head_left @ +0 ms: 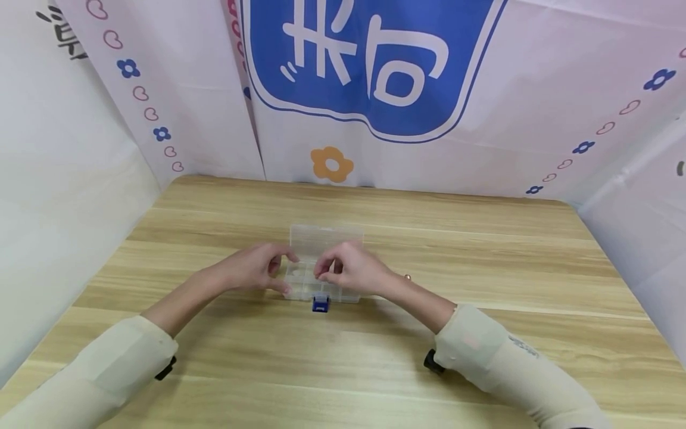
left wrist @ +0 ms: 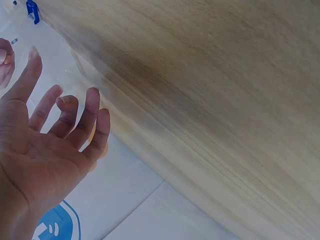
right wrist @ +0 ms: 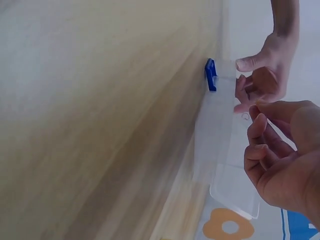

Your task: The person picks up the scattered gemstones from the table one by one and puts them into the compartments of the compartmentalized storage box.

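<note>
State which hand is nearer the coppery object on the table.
Right: the right hand is over the clear box, its forearm beside the coppery object; the left hand is at the box's left end.

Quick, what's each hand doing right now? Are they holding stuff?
Left hand: holding one end of the clear box between thumb and fingers.
Right hand: closed, pinching a small orange thing, too tiny to name.
</note>
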A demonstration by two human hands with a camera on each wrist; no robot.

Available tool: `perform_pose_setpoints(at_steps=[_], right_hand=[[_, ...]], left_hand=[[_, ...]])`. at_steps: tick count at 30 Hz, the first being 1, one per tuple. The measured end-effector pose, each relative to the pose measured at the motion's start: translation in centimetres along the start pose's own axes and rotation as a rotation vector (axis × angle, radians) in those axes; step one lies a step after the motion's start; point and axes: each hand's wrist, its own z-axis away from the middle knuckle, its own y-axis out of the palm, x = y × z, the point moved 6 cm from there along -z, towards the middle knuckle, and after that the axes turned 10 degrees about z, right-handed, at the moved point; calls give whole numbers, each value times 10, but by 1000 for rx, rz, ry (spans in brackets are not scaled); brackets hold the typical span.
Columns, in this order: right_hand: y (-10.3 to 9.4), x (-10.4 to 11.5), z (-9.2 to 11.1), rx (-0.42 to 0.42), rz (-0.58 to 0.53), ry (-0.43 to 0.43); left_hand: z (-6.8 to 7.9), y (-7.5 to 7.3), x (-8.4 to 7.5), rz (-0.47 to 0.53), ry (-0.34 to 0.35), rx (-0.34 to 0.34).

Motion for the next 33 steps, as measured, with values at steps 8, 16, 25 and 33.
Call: perform_pose_setpoints(at_steps=[8,16,25,33], right_hand=[[13,10,-9,-4,65,-2],[18,19,-14,-6,70,44],[22,19,-19,-21,78,53],[26,19,-22,-9,85,79]], left_hand=[[-2,0,-2,-13,-2,-4],[-2,0,-1,-7,-10,-4],[0,0,0,0,-26,-5],[0,0,-1,3,-29,-2]])
